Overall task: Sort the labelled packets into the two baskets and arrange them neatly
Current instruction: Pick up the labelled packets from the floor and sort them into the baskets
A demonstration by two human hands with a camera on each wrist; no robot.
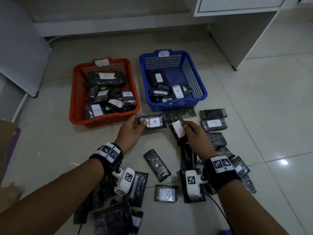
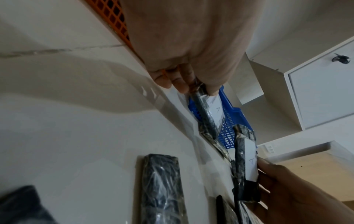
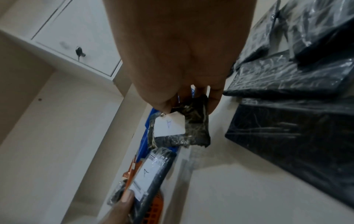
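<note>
Head view, left hand (image 1: 131, 128) pinching a packet (image 1: 153, 122) marked A, right hand (image 1: 194, 133) gripping another A packet (image 1: 177, 131) just beside it, blue basket (image 1: 199, 92) beyond both (red basket (image 1: 76, 99) to its left), loose packets (image 1: 156, 165) below the wrists.

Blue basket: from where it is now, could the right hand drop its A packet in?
Probably yes. The right hand holds its A packet just in front of the blue basket, whose top is open; nothing stands between them, and bare floor shows inside.
</note>
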